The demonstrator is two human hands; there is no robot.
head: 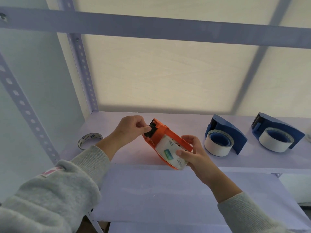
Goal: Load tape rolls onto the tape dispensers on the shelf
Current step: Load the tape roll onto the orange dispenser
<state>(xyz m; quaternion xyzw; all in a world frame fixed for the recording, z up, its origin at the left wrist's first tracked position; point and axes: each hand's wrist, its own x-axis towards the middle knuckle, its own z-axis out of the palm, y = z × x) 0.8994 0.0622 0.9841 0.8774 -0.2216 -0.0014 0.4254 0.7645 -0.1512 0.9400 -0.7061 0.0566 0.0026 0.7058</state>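
An orange tape dispenser (164,134) is tilted over the shelf (127,157), and a white printed tape roll (170,153) sits in it. My right hand (193,153) grips the dispenser's lower end around the roll. My left hand (133,127) pinches the black cutter end at its top. A loose clear tape roll (90,140) lies flat on the shelf to the left. Two blue dispensers (225,132) (277,130), each carrying a white tape roll (218,145) (275,141), stand on the shelf to the right.
A perforated metal upright (84,68) rises at the shelf's back left and another one (25,105) stands nearer on the left. A crossbar (151,26) spans overhead. A lower shelf board (168,194) lies below the front edge.
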